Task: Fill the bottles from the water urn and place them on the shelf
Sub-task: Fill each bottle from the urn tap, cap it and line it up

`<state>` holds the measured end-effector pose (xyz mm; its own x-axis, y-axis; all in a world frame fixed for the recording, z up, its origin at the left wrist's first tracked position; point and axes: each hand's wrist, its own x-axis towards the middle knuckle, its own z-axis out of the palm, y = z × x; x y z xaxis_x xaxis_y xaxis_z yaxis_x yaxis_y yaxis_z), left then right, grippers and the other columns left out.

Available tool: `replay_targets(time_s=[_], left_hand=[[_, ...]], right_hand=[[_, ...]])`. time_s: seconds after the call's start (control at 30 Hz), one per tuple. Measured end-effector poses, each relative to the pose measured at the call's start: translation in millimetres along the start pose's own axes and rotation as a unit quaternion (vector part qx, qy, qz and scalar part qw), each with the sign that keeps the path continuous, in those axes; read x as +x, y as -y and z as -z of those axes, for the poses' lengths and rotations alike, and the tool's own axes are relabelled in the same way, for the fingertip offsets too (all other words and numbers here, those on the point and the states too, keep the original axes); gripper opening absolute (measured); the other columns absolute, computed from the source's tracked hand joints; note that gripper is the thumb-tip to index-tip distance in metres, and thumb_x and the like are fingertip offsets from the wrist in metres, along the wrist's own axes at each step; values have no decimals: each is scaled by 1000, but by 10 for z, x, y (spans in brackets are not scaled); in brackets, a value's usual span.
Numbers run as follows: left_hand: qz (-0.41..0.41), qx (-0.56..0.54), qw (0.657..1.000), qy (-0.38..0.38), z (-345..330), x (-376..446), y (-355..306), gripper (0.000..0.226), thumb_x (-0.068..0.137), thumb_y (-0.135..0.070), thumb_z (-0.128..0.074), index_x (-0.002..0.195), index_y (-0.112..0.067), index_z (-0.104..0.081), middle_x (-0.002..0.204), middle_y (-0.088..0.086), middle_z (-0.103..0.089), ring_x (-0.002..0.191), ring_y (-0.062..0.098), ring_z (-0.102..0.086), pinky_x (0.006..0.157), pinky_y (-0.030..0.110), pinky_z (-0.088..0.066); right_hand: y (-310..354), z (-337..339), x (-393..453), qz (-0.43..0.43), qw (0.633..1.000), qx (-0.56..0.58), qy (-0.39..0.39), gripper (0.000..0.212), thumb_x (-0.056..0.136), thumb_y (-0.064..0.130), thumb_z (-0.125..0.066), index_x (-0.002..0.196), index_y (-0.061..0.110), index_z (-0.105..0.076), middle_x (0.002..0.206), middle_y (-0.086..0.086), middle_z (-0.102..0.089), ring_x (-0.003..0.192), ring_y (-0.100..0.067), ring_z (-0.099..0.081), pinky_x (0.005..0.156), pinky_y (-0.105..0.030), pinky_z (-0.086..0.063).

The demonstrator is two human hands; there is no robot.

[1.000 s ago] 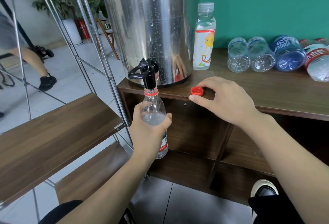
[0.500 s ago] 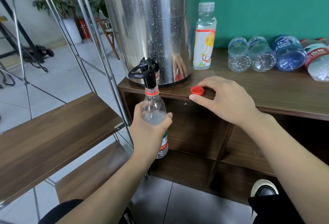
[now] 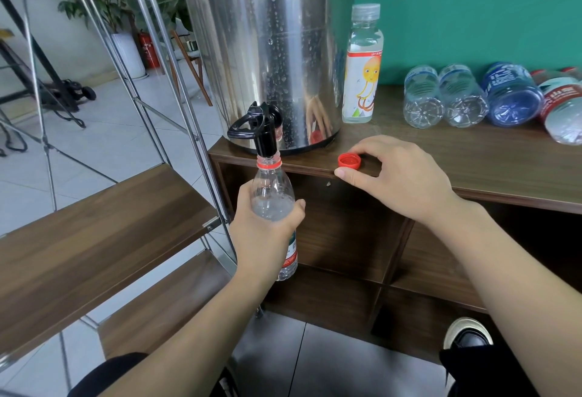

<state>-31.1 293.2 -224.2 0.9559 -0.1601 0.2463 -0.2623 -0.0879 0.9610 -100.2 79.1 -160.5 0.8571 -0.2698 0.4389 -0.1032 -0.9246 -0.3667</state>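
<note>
**Q:** What differs here from the views a second and half a second earlier?

**A:** Very little. The left hand (image 3: pixel 267 232) keeps its fingers wrapped around the bottle (image 3: pixel 273 204), whose open mouth sits directly under the black tap (image 3: pixel 263 132) of the water urn (image 3: pixel 267 50). The right hand (image 3: pixel 396 179) remains on the counter (image 3: pixel 472 163), thumb and forefinger closed around the red cap (image 3: pixel 349 161) at the counter's front edge. The waterline reads at about the same level, near the bottle's shoulder just above the gripping fingers; any rise is too slight to tell.

**Q:** What does this imply for the task?

**A:** Filling appears nearly complete; capping is the likely next step. The shelf (image 3: pixel 104 223) to the left shows no bottle on its visible boards, and several empty bottles (image 3: pixel 447 100) lie on their sides beside one upright bottle (image 3: pixel 362 65).
</note>
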Motion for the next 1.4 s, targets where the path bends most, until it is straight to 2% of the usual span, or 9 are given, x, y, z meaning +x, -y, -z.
replay_targets(time_s=[0.23,0.4,0.53,0.93,1.13,1.4], left_hand=[[3,2,1000,-5,-3,2,2,52,76,-32,-91,116,-38,-59,108,-16,-69,101,-1,-66,97,35,-56],[3,1,1000,-10,-9,2,-4,53,76,-30,-91,117,-37,-59,107,-19,-68,99,-7,-64,96,32,-56],[6,0,1000,-10,-7,-1,-13,52,76,-31,-91,117,-37,-59,108,-16,-69,100,-3,-65,97,35,-56],[8,-3,1000,-1,-10,-2,-7,52,76,-30,-91,115,-39,-58,103,-26,-66,97,-10,-63,89,25,-54],[6,-6,1000,-7,-10,-1,-7,51,76,-30,-91,115,-36,-60,103,-18,-69,97,-5,-66,93,31,-57],[3,0,1000,-1,-8,3,-4,50,77,-30,-91,114,-39,-58,101,-32,-65,95,-11,-64,89,26,-54]], right_hand=[[-11,-4,-4,-4,1000,0,3,44,86,72,-54,111,38,-68,118,21,-62,111,-8,-59,88,-35,-50],[-6,-2,-3,-6,1000,-3,1,42,87,71,-56,111,38,-68,118,21,-63,112,-8,-58,86,-34,-48],[-2,4,0,-5,1000,-2,3,43,87,71,-55,111,38,-68,119,20,-63,112,-10,-59,89,-37,-50],[18,12,-1,-5,1000,-8,8,44,87,73,-53,112,39,-67,119,21,-62,112,-9,-58,87,-37,-50],[28,19,3,-7,1000,-10,11,42,88,71,-54,112,40,-67,121,22,-61,114,-9,-57,85,-34,-46],[19,11,1,-8,1000,-15,14,42,88,72,-54,113,40,-66,121,21,-61,113,-11,-58,87,-37,-49]])
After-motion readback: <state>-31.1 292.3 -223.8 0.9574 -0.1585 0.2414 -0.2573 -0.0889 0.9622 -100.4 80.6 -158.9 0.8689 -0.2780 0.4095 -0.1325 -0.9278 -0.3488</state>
